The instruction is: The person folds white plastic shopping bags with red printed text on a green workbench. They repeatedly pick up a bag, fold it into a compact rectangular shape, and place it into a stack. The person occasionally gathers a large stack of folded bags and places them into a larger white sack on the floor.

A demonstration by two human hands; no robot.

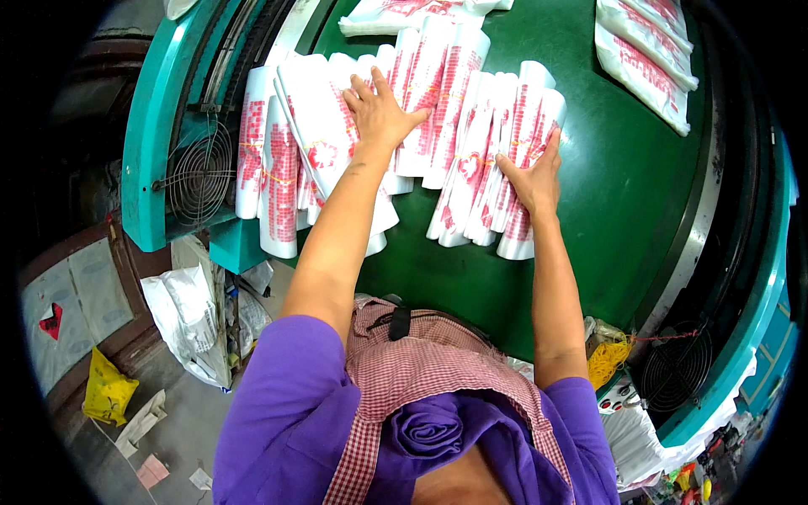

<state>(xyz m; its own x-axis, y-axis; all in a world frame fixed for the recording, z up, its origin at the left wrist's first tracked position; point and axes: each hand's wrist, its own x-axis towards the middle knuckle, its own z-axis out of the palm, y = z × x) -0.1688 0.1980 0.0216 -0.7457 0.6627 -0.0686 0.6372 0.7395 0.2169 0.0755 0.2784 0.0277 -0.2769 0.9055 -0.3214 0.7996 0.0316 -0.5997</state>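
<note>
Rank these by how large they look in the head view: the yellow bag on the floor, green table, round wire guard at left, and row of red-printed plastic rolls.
Largest to smallest:
1. Green table
2. Row of red-printed plastic rolls
3. Round wire guard at left
4. Yellow bag

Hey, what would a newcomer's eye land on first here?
Probably the white, red-printed plastic rolls on the green tabletop, with the left hand spread over them and the right hand at their right end. Next, the person's purple top below, then the yellow bag at lower left.
</note>
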